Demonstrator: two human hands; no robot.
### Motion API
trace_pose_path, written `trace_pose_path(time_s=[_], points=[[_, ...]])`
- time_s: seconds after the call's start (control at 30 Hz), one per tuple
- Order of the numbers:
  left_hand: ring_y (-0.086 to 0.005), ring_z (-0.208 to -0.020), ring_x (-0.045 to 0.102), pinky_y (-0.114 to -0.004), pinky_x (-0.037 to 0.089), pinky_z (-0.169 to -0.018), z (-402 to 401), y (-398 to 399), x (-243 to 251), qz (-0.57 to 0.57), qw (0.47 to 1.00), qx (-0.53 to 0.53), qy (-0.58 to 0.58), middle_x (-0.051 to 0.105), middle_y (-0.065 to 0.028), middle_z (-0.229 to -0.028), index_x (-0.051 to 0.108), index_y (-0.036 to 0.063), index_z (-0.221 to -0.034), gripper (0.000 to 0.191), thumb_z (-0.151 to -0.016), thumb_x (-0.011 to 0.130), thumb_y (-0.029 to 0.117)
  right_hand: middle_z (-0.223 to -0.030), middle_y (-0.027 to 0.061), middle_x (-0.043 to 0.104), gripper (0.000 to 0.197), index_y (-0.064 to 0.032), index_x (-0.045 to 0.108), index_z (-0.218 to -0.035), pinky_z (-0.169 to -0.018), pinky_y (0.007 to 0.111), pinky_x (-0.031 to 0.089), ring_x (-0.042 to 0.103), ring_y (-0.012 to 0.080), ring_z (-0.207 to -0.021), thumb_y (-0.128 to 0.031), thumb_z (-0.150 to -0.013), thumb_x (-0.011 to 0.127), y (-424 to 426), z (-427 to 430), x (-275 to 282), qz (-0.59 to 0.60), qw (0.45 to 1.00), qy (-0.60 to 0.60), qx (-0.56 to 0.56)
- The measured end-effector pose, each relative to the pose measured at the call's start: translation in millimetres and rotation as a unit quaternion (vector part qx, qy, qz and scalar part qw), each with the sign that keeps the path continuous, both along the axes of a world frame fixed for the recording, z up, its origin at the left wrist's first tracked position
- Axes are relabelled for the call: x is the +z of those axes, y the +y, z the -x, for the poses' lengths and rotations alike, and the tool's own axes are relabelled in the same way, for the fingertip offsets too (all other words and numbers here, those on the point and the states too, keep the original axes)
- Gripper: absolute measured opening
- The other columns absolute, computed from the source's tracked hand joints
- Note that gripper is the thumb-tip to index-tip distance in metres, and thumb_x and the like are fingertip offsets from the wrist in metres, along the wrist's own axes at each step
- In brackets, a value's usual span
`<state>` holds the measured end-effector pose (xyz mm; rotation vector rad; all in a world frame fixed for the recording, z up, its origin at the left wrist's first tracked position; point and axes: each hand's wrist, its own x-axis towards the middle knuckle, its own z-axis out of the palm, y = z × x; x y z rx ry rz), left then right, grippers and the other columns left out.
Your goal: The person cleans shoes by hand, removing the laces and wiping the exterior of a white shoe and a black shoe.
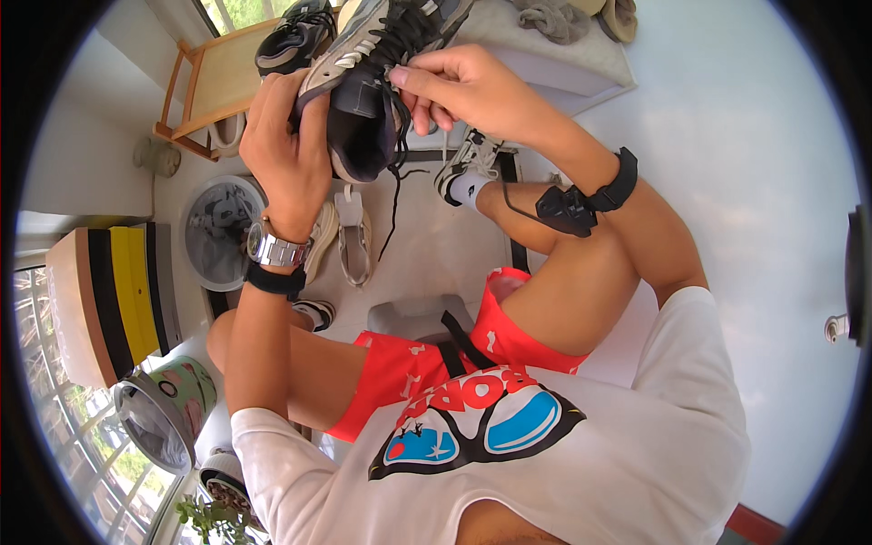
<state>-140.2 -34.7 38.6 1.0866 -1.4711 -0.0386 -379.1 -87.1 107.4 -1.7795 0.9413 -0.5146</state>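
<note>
A grey and black sneaker (361, 102) is held up at the top of the view, its dark opening facing me. My left hand (283, 136) grips its left side near the collar, with fingers inside the opening. At the upper eyelets on the other side, my right hand (443, 88) pinches the shoe between thumb and fingers; whether lace or eyelet edge is pinched, I cannot tell. Black shoelaces (409, 34) cross the tongue, and one loose lace end (395, 204) dangles below the shoe. A matching sneaker (293, 41) rests just behind, on a wooden rack.
Pale slip-on shoes (354, 252) lie on the floor beside a lined bin (221, 231). At left are stacked boxes (122, 293), a second bin (163, 415) and a potted plant (218, 511). A wooden rack (218, 75) and a white bench (565, 68) stand ahead.
</note>
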Motion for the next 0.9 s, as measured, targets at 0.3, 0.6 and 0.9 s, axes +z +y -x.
trace_pose_path(time_s=[0.3, 0.6, 0.9], points=[[-0.0201, -0.080, 0.055, -0.034, 0.050, -0.075, 1, 0, 11, 0.038, 0.999, 0.003, 0.015, 0.060, -0.0089, -0.088, 0.071, -0.0032, -0.111, 0.007, -0.106, 0.073, 0.001, -0.074, 0.0072, 0.075, 0.031, 0.0014, 0.078, -0.097, -0.065, 0.032, 0.053, 0.065, 0.0137, -0.063, -0.029, -0.101, 0.080, 12, -10, 25, 0.193, 0.968, 0.150, -0.049], [-0.0159, -0.079, 0.049, -0.032, 0.047, -0.071, -11, 11, 8, 0.019, 0.999, 0.018, 0.031, 0.057, -0.0080, -0.085, 0.070, -0.0041, -0.110, 0.006, -0.106, 0.072, 0.001, -0.075, 0.0110, 0.074, 0.029, 0.0017, 0.082, -0.099, -0.067, 0.034, 0.054, 0.067, 0.0197, -0.065, -0.027, -0.097, 0.080, 17, -14, 25, 0.166, 0.978, 0.117, -0.043], [-0.0205, -0.082, 0.054, -0.031, 0.050, -0.077, -8, 24, -16, -0.029, 0.999, -0.011, -0.015, 0.064, -0.0102, -0.092, 0.070, -0.0034, -0.111, 0.007, -0.106, 0.072, 0.001, -0.067, 0.0051, 0.063, 0.025, 0.0017, 0.078, -0.095, -0.063, 0.036, 0.048, 0.055, 0.0161, -0.061, -0.023, -0.094, 0.080, 16, -11, 1, 0.159, 0.979, 0.124, -0.010]])
